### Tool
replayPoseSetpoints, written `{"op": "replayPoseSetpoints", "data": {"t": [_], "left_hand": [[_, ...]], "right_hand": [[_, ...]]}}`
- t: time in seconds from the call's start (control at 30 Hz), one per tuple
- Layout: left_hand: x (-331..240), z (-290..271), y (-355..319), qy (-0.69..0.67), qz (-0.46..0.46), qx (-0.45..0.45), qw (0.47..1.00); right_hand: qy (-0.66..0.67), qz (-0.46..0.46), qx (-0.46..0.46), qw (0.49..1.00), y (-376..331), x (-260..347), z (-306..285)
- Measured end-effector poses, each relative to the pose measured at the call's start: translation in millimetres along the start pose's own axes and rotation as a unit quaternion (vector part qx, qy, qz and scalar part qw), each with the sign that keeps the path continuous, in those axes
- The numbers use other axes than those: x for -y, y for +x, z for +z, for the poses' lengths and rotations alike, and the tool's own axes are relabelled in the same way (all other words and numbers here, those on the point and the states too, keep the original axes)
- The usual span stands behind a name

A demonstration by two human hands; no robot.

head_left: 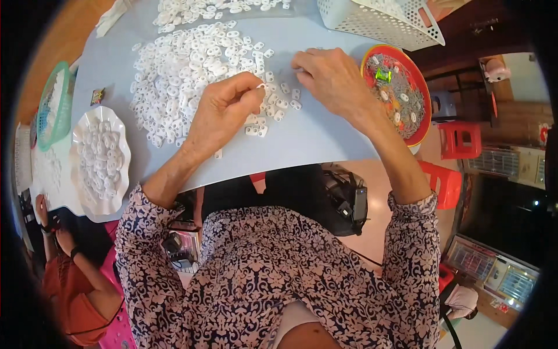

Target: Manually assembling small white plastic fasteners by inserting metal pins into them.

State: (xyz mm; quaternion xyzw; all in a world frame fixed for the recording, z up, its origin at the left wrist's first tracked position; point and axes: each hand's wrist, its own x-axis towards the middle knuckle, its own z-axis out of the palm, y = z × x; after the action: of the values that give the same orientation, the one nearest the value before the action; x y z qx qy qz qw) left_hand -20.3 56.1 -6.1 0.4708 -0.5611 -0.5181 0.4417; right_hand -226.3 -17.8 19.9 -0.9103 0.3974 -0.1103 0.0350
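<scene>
My left hand (224, 110) is closed in a pinch, with a small white plastic piece (261, 86) showing at the tips of thumb and forefinger. Beside and beyond it spreads a large heap of white two-holed plastic pieces (180, 81) on the pale blue table (279, 148). To the right, my right hand (334, 81) is low over the tabletop, thumb and fingers pressed together; whatever they hold, if anything, is hidden. Near my right wrist stands a red bowl (426, 102) of thin grey metal pieces (414, 84), with a few white pieces and a green wrapper (383, 75) on top.
A scalloped white dish (81, 198) of white pieces sits at the left edge, near a small wrapped packet (97, 96) and a green basket (65, 125). At the far right is a perforated grey-white basket (378, 26). Another person's arm (87, 267) is at lower left. Red stools (442, 186) stand right.
</scene>
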Motion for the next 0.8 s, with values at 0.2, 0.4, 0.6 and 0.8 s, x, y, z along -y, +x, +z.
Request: {"op": "replayPoseSetpoints", "data": {"t": [0.2,0.4,0.6,0.8], "left_hand": [[-5.0,-0.3,-0.1,0.005,-0.007,0.002,1.0],[-0.2,-3.4,0.8,0.011,0.003,-0.004,1.0],[2.0,-5.8,3.5,0.008,0.015,-0.02,1.0],[3.8,-12.3,6.4,0.021,0.03,-0.045,0.998]], "right_hand": [[0.073,-0.08,-0.035,0.994,18.2,-2.0,13.2],[0.031,-0.106,0.023,0.994,28.2,-0.1,14.2],[-0.022,-0.1,0.051,0.993,31.7,15.7,9.1],[0.03,-0.041,0.052,0.997,37.8,15.5,14.3]]}}
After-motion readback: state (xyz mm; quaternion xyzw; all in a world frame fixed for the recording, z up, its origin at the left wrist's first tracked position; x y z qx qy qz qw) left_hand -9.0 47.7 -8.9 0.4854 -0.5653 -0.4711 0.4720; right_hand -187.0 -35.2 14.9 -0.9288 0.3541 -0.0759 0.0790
